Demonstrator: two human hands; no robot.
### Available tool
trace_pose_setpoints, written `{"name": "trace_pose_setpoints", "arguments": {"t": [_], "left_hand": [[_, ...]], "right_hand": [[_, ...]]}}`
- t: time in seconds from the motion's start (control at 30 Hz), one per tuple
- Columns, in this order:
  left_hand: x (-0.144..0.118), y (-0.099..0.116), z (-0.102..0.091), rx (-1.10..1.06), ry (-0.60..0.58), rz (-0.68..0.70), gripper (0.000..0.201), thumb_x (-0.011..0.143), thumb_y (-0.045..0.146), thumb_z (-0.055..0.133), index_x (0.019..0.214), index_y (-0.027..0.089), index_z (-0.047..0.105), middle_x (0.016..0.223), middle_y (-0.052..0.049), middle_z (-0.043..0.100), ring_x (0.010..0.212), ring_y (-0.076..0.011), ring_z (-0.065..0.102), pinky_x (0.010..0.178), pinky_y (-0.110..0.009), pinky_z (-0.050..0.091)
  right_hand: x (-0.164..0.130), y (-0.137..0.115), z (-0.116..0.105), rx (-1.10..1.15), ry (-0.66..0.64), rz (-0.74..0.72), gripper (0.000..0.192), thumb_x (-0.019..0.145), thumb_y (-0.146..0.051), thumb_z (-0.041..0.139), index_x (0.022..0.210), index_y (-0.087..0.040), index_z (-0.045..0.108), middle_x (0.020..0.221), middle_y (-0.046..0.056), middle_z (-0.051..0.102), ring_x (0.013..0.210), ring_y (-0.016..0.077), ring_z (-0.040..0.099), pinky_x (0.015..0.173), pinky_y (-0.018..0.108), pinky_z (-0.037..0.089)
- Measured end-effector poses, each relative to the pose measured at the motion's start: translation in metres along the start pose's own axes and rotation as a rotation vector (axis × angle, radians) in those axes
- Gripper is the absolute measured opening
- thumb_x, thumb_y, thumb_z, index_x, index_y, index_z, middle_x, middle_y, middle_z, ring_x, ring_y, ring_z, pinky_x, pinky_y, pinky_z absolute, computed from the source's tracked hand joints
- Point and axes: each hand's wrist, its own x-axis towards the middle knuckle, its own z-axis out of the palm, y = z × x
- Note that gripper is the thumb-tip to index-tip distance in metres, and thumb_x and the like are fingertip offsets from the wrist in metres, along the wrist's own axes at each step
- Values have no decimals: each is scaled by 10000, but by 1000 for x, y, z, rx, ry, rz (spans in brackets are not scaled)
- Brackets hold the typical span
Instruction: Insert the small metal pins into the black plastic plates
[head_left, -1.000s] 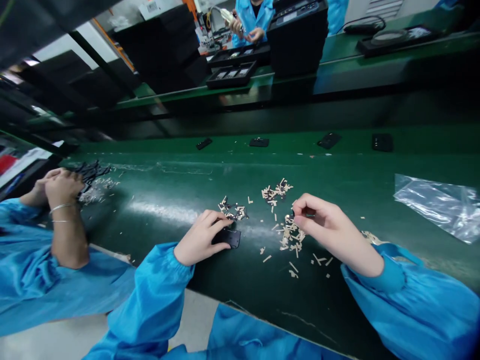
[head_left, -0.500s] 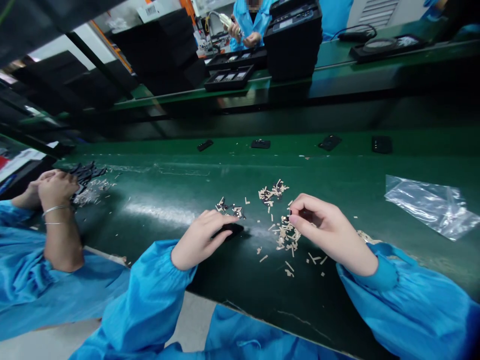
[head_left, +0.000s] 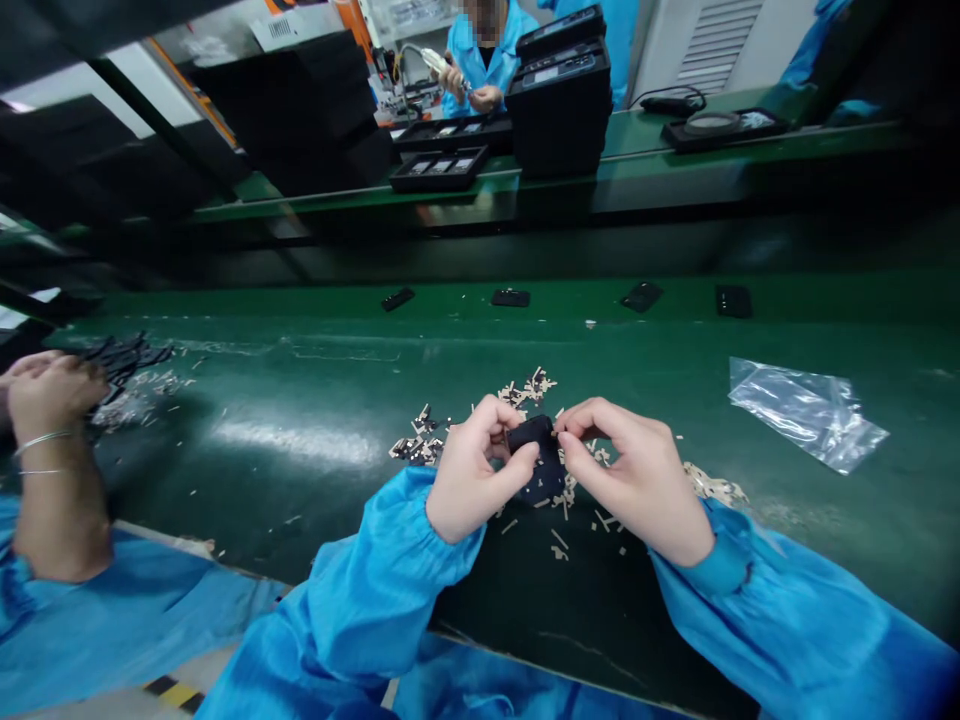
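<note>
My left hand [head_left: 476, 480] holds a small black plastic part [head_left: 538, 460] just above the green belt [head_left: 315, 400], gripping its left side. My right hand [head_left: 637, 475] meets it from the right, thumb and forefinger pinched at the part's upper right edge; whether a tiny piece sits between those fingers I cannot tell. Small beige strips [head_left: 570, 510] lie scattered on the belt under and around both hands, with darker bits mixed in a little pile [head_left: 416, 447] to the left.
A clear plastic bag [head_left: 806, 412] lies at the right. Several black parts [head_left: 511, 298] sit on the belt's far lane. A co-worker's hands [head_left: 45, 395] work over black pieces at the left. Black trays [head_left: 439, 168] and stacked boxes [head_left: 562, 95] stand beyond, where another person works.
My left hand lifted the black part off the belt and moved right. My right hand came left to meet it. The camera view shifted slightly.
</note>
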Motion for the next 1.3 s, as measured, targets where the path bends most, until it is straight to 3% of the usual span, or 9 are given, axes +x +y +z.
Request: {"name": "trace_pose_setpoints", "arguments": {"t": [0.43,0.83,1.3], "left_hand": [[-6,5,7,317,90,228,146,705,101,525,747,187,415,601,57,481,477,-44,485,444,-135,414],[-5,5,6,349,71,239,128,712,107,522,758,184,431,611,51,485,489,-51,505,454,-140,431],[-6,8,5,296,58,254,131,715,106,529,757,187,436,611,48,491,492,-53,495,446,-146,426]], "right_hand": [[-3,-1,2,-135,30,-80,122,797,-112,477,709,-196,483,714,13,610,651,125,573,597,235,417],[1,-1,-5,-65,-99,-71,98,805,-116,472,763,-198,503,728,13,589,657,126,555,596,237,417],[1,-2,-5,-37,-53,17,107,782,-129,496,716,-214,499,678,-6,599,599,122,559,546,236,419]]}}
